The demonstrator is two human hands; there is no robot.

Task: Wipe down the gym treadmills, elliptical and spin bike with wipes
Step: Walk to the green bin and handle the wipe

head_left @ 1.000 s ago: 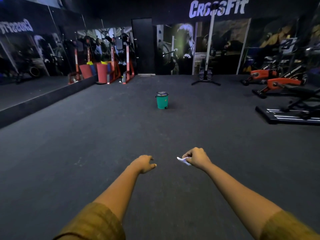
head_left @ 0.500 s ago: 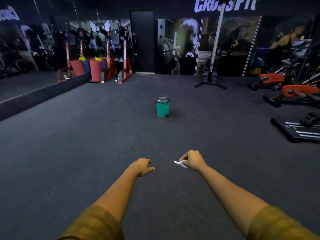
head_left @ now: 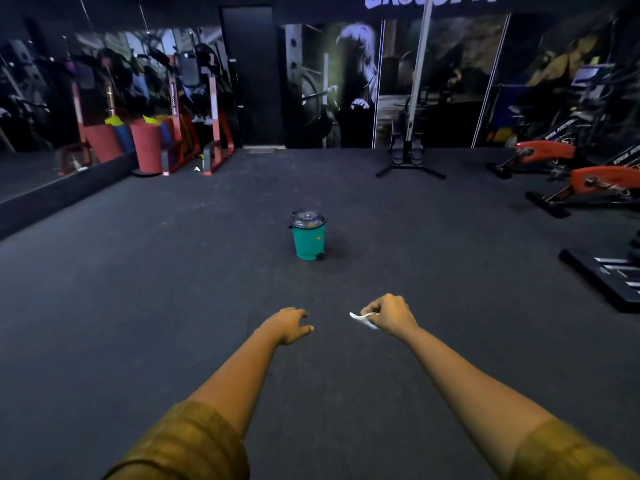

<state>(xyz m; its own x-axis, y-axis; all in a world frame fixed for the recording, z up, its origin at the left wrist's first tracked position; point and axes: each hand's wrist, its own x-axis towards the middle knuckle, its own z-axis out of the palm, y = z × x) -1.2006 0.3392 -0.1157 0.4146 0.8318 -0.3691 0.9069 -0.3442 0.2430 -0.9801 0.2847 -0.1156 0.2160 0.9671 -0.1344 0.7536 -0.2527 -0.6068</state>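
Pinching wipe (head_left: 362, 318) in right grip (head_left: 393, 315); left grip (head_left: 289, 325) loosely curled, empty; green bin (head_left: 309, 240) ahead, lid (head_left: 308, 218) closed, contents hidden.

Dark floor (head_left: 138, 289) stretching out ahead of me: a green bin (head_left: 308, 242) with a dark lid stands mid-frame, red tubs (head_left: 147, 147) upper left, a pole stand (head_left: 410, 169) upper middle, orange bikes (head_left: 602, 183) at the right edge.

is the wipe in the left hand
No, the white wipe is pinched in the right hand, while the left hand hangs loosely curled and holds nothing.
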